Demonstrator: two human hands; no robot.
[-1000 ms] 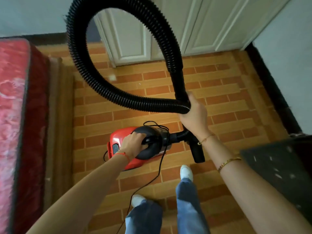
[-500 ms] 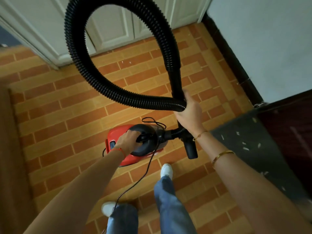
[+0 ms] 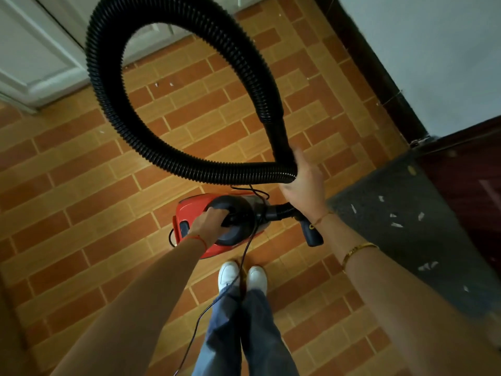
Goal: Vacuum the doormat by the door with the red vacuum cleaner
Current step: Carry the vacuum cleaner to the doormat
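View from the head camera, looking down over both forearms. The floor (image 3: 95,169) is laid in orange and brown brick-pattern tiles; white panelled doors (image 3: 40,55) close the upper left, and a pale wall (image 3: 433,50) with a dark skirting board (image 3: 379,77) runs down the upper right. A dark wooden door (image 3: 466,169) stands at the right edge. The grey doormat (image 3: 401,240), flecked with small white scraps (image 3: 395,225), lies on the floor just in front of that door, partly hidden by the right forearm. Two white shoes (image 3: 241,275) and blue trouser legs (image 3: 244,335) appear at bottom centre, with a thin black power cord (image 3: 217,302) trailing down between them. The left hand (image 3: 208,226) is curled round the black top handle of the red vacuum cleaner (image 3: 189,210), which sits above the tiles ahead of the shoes; whether it rests on them cannot be told. The right hand (image 3: 303,185) grips the black corrugated hose (image 3: 151,147) where two runs of its large loop cross, fingers wrapped behind it. The black nozzle (image 3: 311,234) juts below the right wrist, just beside the mat's near edge. The doormat lies to the right of both hands, nearest the right forearm and well apart from the left hand.
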